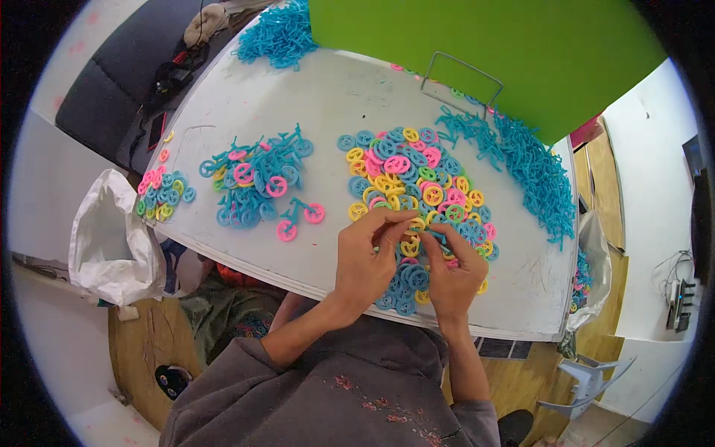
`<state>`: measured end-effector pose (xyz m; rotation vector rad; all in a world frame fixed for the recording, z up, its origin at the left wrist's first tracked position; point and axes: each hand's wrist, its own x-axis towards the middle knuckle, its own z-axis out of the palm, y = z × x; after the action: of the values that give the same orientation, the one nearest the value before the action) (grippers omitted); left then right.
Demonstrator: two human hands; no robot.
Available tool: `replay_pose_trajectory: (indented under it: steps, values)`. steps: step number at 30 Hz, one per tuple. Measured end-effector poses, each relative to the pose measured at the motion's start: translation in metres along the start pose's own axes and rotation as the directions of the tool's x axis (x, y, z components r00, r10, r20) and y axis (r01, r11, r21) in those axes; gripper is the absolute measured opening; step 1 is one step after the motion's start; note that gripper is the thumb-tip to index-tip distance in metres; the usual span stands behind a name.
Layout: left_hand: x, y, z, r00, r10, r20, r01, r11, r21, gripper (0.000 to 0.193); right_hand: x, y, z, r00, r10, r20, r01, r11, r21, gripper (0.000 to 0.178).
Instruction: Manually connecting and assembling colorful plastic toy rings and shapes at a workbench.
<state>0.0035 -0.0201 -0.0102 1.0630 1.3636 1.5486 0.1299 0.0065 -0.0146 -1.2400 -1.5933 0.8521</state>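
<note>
My left hand (366, 257) pinches a small yellow plastic wheel (417, 224) between thumb and fingertips. Close beside it, my right hand (456, 274) is closed on a thin blue plastic bike frame (442, 238), mostly covered by the fingers. The two pieces meet or nearly meet; the fingers hide the exact contact. Under and beyond both hands spreads a heap of loose wheels (397, 163) in pink, yellow, blue and green. Left of it lies a pile of blue frames with wheels on them (257, 179), and one toy bike with pink wheels (298, 212) sits apart near the table edge.
Loose blue frames lie heaped at the right (532, 167) and far left (277, 37) of the white table (328, 97). A green panel (477, 52) stands at the back. White sacks hang at the left (115, 238) and right (593, 268) edges. More wheels (162, 195) lie far left.
</note>
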Motion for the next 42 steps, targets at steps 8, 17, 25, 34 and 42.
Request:
replay_pose_trajectory:
  steps: [8,17,25,34,42]
  values:
    - [0.006,-0.013,-0.009,0.997,0.058,0.05,-0.06,0.997,0.047,0.011,0.004,0.013,-0.005,0.983,-0.133,0.126,0.129,0.991,0.038,0.015]
    - [0.021,-0.005,-0.02,0.977,-0.142,0.161,0.153,0.987,-0.058,0.014,0.019,-0.011,-0.026,0.822,0.172,0.543,-0.474,0.736,0.484,0.031]
    - [0.02,-0.008,-0.015,0.885,0.35,0.306,-0.465,0.639,0.613,0.017,0.032,0.019,-0.04,0.963,-0.202,0.178,0.145,0.947,0.288,0.017]
    - [0.014,-0.005,0.001,0.997,0.046,0.059,-0.054,0.99,0.128,0.015,0.018,0.031,-0.045,0.992,-0.052,0.116,0.022,0.97,0.24,0.021]
    - [0.012,0.001,-0.001,0.976,-0.114,0.183,0.128,0.989,-0.067,0.012,0.015,0.022,-0.041,0.974,-0.151,0.17,0.136,0.986,0.097,0.023]
